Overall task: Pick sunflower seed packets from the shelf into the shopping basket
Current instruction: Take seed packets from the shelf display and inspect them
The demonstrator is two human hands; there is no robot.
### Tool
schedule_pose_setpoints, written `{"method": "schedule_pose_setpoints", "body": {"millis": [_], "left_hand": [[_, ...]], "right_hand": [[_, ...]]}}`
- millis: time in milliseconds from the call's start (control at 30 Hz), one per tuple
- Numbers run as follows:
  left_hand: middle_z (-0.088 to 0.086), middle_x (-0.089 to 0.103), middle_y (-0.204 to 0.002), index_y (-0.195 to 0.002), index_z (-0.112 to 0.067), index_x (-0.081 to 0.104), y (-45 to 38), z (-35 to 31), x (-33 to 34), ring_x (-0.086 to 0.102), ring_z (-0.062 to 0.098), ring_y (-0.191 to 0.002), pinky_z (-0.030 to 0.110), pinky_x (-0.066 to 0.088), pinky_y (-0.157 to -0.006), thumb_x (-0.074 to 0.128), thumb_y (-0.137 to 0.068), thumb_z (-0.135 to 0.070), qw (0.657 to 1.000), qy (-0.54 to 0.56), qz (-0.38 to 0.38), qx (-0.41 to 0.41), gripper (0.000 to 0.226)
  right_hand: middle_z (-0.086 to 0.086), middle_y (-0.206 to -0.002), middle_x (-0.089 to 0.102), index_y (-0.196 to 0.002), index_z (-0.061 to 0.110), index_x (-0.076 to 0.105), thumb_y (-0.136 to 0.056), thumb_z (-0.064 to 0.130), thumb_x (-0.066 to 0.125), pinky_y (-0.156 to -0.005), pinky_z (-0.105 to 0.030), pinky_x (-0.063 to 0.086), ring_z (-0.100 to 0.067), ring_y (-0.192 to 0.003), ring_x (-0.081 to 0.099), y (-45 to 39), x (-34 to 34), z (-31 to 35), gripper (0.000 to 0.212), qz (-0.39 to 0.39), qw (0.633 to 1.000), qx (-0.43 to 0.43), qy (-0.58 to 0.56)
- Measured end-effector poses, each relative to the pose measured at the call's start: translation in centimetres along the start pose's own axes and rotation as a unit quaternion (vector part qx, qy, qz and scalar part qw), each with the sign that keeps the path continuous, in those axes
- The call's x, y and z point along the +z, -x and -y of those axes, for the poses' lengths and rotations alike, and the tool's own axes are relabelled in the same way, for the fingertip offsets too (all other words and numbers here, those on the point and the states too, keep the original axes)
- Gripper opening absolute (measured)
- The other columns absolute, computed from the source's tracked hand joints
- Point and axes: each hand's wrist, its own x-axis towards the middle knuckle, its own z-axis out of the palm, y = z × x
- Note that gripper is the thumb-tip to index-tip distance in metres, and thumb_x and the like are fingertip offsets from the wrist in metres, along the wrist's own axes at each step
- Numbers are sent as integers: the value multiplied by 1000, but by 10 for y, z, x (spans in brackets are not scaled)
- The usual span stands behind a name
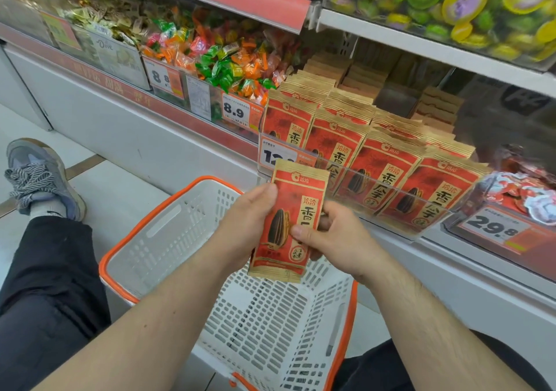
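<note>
Both hands hold one red sunflower seed packet [288,222] upright just above the white, orange-rimmed shopping basket [168,240], the left hand [249,225] curled round its left edge and the right hand [337,237] pinching its right edge, so each grip is clamped on the packet. More packets [391,174] stand in rows on the shelf [421,234] just behind. The step in hand appears to be the drop: next, lower the packet past the rim and release both grips.

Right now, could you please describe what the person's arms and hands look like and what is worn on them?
Both forearms are bare, with no sleeves in view. The left hand and right hand wear no gloves; no rings, watch or bracelet show.
</note>
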Motion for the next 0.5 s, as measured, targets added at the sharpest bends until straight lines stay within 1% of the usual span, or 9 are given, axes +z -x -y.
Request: {"method": "schedule_pose_setpoints", "body": {"millis": [100,133,200,267,333,400,433,467,500], "left_hand": [[17,75,-104,-114,-10,67,-4,-11,6,73,33,-91,45,59,-78,46,-94,-43,998,-63,16,1,44],[16,75,-104,-114,-10,67,-6,-16,11,73,34,-93,46,59,-81,46,-96,-42,996,-82,23,-2,42],[18,75,-103,-110,-10,69,-12,-28,24,72,34,-93,50,58,-86,45,-102,-37,992,-123,29,-2,36],[19,74,-101,-103,-9,70,-22,-43,39,72,30,-88,52,57,-88,45,-106,-29,986,-165,23,20,32],[13,76,-95,-97,-12,74,-32,-59,55,71,21,-82,45,57,-83,50,-105,-24,976,-208,14,61,28],[-4,77,-91,-97,-21,76,-41,-74,72,72,11,-83,33,57,-78,56,-101,-23,963,-246,5,106,21],[-10,76,-90,-97,-26,76,-44,-81,79,71,6,-82,26,56,-74,58,-100,-24,958,-258,4,123,18],[-14,75,-88,-98,-29,75,-48,-86,87,70,2,-81,22,55,-71,60,-98,-24,955,-266,6,134,15],[-15,74,-88,-101,-30,75,-51,-91,94,69,1,-82,22,54,-70,62,-97,-24,952,-270,7,145,14]], "right_hand": [[3,-81,74,-98,18,67,-87,13,74,-59,-28,50,-11,-65,65,7,-11,11,14,-43,999,-13,-29],[1,-80,73,-95,16,67,-87,10,74,-58,-28,50,-12,-64,64,9,-16,15,12,-68,996,-19,-52],[-3,-73,69,-89,13,67,-87,5,71,-50,-25,45,-12,-54,57,14,-24,24,10,-108,990,-29,-85],[-6,-67,66,-87,10,66,-90,5,68,-46,-24,44,-14,-48,53,19,-33,33,6,-133,984,-30,-111],[-10,-67,68,-87,9,66,-93,9,66,-47,-26,46,-16,-48,56,24,-43,42,6,-160,977,-33,-135],[-12,-69,70,-87,8,66,-94,11,64,-48,-26,50,-15,-49,60,31,-53,50,7,-188,969,-43,-158],[-11,-69,71,-88,9,66,-95,12,63,-49,-25,51,-15,-50,61,35,-58,55,7,-201,964,-50,-169],[-9,-68,72,-90,10,65,-96,13,62,-50,-24,52,-14,-51,62,38,-63,59,7,-215,958,-57,-181],[-6,-68,72,-92,11,65,-96,14,61,-51,-24,53,-13,-51,62,41,-67,64,6,-230,952,-62,-195]]}}
